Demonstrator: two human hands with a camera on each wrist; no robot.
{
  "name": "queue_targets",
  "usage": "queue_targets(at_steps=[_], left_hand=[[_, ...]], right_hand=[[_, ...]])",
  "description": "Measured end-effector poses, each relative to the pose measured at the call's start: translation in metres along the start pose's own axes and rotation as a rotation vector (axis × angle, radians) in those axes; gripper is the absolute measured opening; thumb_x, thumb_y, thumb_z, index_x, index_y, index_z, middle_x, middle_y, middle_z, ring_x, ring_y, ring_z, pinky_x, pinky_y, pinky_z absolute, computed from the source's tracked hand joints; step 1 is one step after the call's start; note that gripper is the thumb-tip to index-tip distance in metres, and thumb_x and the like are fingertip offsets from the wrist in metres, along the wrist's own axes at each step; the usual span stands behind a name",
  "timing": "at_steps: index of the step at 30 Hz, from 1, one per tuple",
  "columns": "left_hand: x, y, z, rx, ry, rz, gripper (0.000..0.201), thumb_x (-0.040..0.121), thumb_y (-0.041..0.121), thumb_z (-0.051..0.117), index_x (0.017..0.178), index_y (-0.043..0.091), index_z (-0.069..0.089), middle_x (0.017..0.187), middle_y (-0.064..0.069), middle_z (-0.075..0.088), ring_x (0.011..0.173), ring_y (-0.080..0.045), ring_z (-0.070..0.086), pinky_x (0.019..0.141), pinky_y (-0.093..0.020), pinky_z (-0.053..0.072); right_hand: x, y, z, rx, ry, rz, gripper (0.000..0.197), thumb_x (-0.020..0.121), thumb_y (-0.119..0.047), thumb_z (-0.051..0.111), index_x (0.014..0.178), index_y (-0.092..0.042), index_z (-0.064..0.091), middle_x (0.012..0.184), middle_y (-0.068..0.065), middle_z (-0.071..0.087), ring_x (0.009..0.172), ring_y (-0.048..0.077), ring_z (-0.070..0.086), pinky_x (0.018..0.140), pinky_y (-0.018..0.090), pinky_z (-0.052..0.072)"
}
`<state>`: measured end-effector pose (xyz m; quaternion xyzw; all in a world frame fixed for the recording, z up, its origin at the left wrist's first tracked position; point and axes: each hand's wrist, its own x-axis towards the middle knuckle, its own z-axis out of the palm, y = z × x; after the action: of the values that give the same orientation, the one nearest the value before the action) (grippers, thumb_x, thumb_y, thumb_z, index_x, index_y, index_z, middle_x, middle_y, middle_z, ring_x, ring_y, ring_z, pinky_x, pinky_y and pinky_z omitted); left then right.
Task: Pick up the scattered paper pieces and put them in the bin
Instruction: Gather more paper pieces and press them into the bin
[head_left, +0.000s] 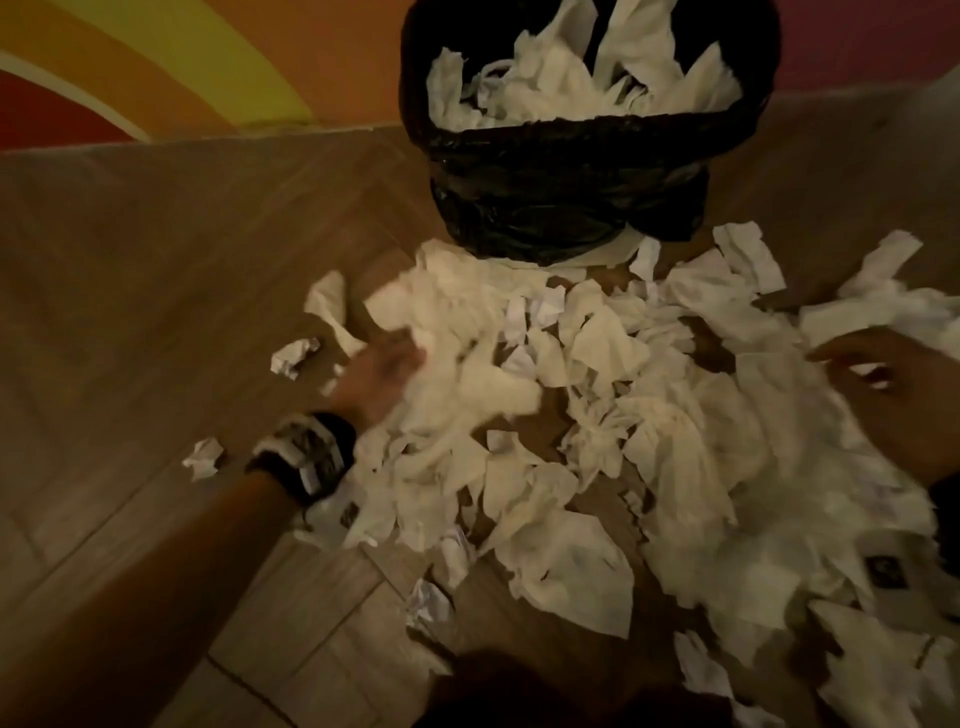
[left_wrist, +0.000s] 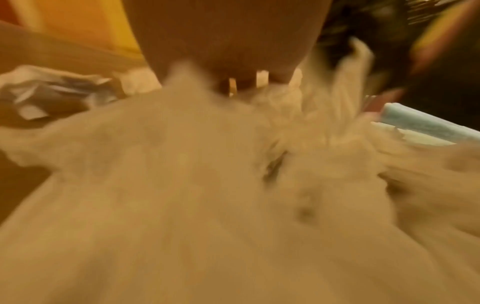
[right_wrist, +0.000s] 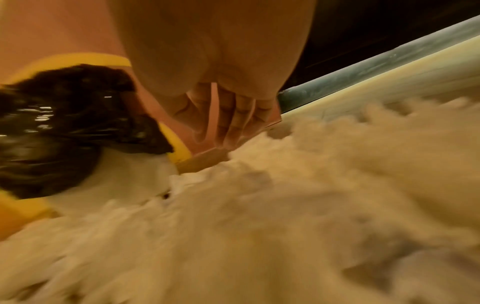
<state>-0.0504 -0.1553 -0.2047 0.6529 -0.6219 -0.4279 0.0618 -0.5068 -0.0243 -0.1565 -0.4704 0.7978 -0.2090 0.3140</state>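
Note:
A bin with a black liner stands at the top centre against the wall, heaped with white paper. In front of it a wide pile of torn white paper pieces covers the wooden floor. My left hand presses into the pile's left edge; its fingers reach forward under the paper, blurred. In the left wrist view the left hand's palm shows above the blurred paper. My right hand hovers over the pile's right side. Its fingers are straight and hold nothing, above the paper, with the bin liner to their left.
Two crumpled paper balls lie apart on the floor left of the pile. A wall painted in coloured bands runs behind the bin. A teal edge runs along the floor at right. A dark knee fills the bottom.

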Motion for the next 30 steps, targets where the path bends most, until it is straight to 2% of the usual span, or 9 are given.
queue_targets(at_steps=[4,8,10,12,15,17,22,27,30], left_hand=[[-0.058,-0.001,-0.004,-0.035,-0.197,0.132,0.031,0.095,0.043,0.048,0.117,0.03,0.066,0.117,0.022,0.063,0.103,0.016,0.054,0.091,-0.014,0.042],[-0.075,-0.042,-0.05,-0.014,0.212,0.102,0.02,0.097,0.019,0.053,0.104,0.033,0.066,0.086,0.035,0.065,0.081,0.017,0.058,0.072,-0.004,0.043],[-0.079,-0.086,-0.071,0.052,0.406,-0.035,0.021,0.096,0.024,0.053,0.114,0.028,0.064,0.099,0.017,0.065,0.084,0.003,0.06,0.076,-0.019,0.046],[-0.084,-0.136,-0.082,0.045,0.484,-0.208,0.031,0.095,0.033,0.053,0.126,0.03,0.055,0.13,0.0,0.055,0.111,-0.023,0.057,0.093,-0.042,0.048],[-0.09,-0.189,-0.083,0.038,0.382,-0.467,0.053,0.094,0.047,0.049,0.144,0.035,0.033,0.16,0.005,0.014,0.135,-0.032,0.038,0.107,-0.05,0.038],[-0.089,-0.2,-0.079,-0.042,0.329,-0.5,0.056,0.093,0.054,0.046,0.145,0.04,0.029,0.161,0.011,0.008,0.135,-0.033,0.039,0.107,-0.053,0.037],[-0.096,-0.147,-0.031,-0.259,0.273,-0.299,0.052,0.094,0.055,0.042,0.143,0.04,0.035,0.158,0.013,0.019,0.143,-0.017,0.023,0.117,-0.049,0.022],[-0.126,-0.075,0.043,-0.459,0.137,-0.195,0.038,0.099,0.047,0.04,0.137,0.045,0.041,0.148,0.022,0.032,0.135,-0.002,0.033,0.112,-0.029,0.023],[-0.135,-0.054,0.064,-0.534,0.11,-0.157,0.038,0.099,0.04,0.044,0.137,0.039,0.045,0.139,0.022,0.044,0.123,0.007,0.043,0.103,-0.017,0.032]], right_hand=[[-0.016,-0.085,0.062,-0.024,-0.196,-0.257,0.016,0.085,-0.001,0.065,0.091,-0.015,0.069,0.086,-0.006,0.069,0.081,-0.007,0.061,0.07,0.002,0.043],[-0.001,-0.137,0.119,-0.064,-0.397,-0.354,0.013,0.085,-0.01,0.065,0.095,-0.015,0.07,0.095,0.002,0.067,0.087,0.014,0.063,0.074,0.014,0.044],[0.007,-0.168,0.148,-0.105,-0.391,-0.402,0.022,0.085,-0.018,0.065,0.107,-0.014,0.066,0.11,0.009,0.059,0.103,0.024,0.056,0.082,0.026,0.042],[0.017,-0.194,0.18,-0.23,-0.446,-0.372,0.051,0.085,-0.035,0.065,0.132,-0.02,0.051,0.137,0.013,0.04,0.127,0.032,0.04,0.1,0.034,0.037],[0.023,-0.21,0.222,-0.472,-0.639,-0.255,0.093,0.077,-0.062,0.063,0.151,-0.038,0.011,0.16,0.006,-0.008,0.146,0.038,0.001,0.117,0.052,0.018],[0.018,-0.203,0.245,-0.642,-0.731,-0.28,0.097,0.075,-0.063,0.064,0.15,-0.038,0.009,0.159,0.007,-0.015,0.146,0.039,-0.007,0.116,0.059,0.016],[-0.012,-0.187,0.245,-0.573,-0.653,-0.432,0.08,0.079,-0.056,0.063,0.146,-0.026,0.029,0.156,0.008,0.007,0.14,0.038,0.018,0.11,0.051,0.033],[-0.064,-0.165,0.252,-0.649,-0.776,-0.504,0.109,0.071,-0.065,0.066,0.15,-0.038,-0.004,0.157,0.009,-0.024,0.145,0.041,-0.008,0.113,0.062,0.016],[-0.075,-0.157,0.264,-0.734,-0.581,-0.684,0.07,0.083,-0.033,0.063,0.144,-0.027,0.029,0.156,0.017,0.005,0.14,0.042,0.015,0.106,0.058,0.031]])
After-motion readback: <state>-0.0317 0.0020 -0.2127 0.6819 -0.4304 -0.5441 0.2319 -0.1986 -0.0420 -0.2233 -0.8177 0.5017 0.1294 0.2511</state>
